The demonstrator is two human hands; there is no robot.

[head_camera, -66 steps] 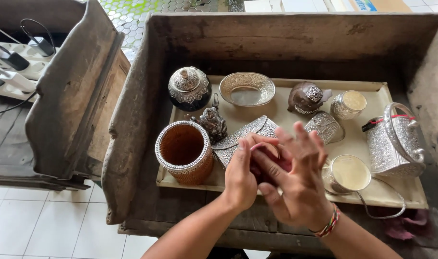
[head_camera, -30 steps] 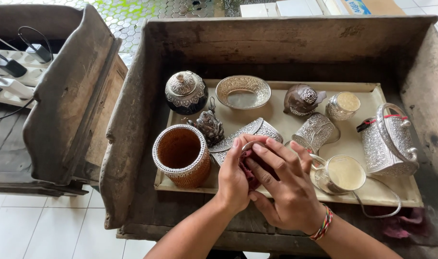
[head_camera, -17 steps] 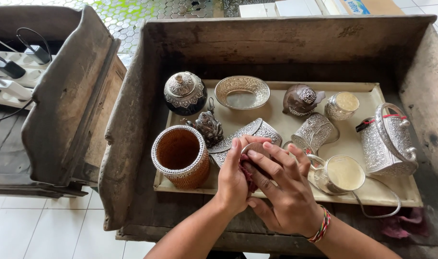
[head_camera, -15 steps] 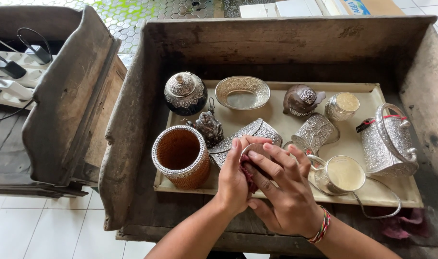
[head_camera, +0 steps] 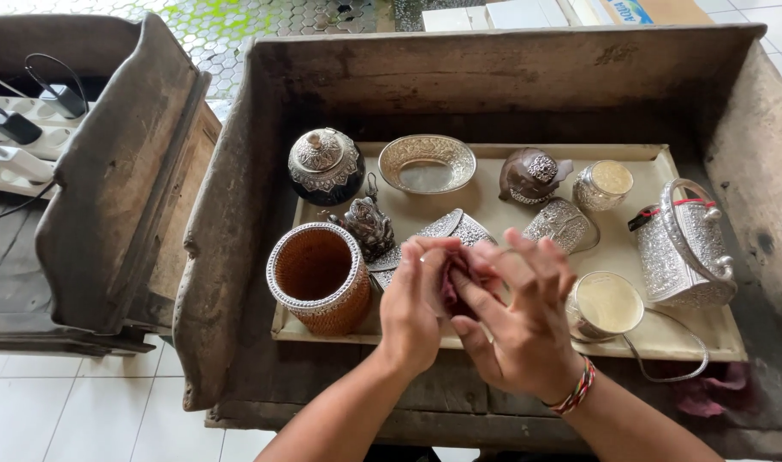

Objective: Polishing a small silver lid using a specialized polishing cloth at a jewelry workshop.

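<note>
My left hand [head_camera: 412, 312] and my right hand [head_camera: 519, 321] are pressed together over the front of a cream tray [head_camera: 665, 342]. Between them sits a dark red cloth [head_camera: 456, 287], and a small silver piece is almost wholly hidden inside it. The left hand cups it from the left; the right hand's fingers spread over the cloth from the right. A brown woven cup with a silver rim [head_camera: 318, 275] stands just left of my left hand. A silver cup with a pale inside [head_camera: 605, 305] lies just right of my right hand.
On the tray: a dark lidded jar [head_camera: 325, 165], an oval silver bowl [head_camera: 427, 163], a small elephant figure [head_camera: 369, 225], a flat silver purse [head_camera: 455, 228], a dark figurine [head_camera: 532, 175], a silver basket [head_camera: 682, 246]. The tray lies in a worn wooden box [head_camera: 493, 77]. Power strips [head_camera: 18, 141] lie far left.
The right hand's fingers have lifted and spread across the cloth, rubbing back and forth over the hidden piece. The left hand has kept its hold throughout.
</note>
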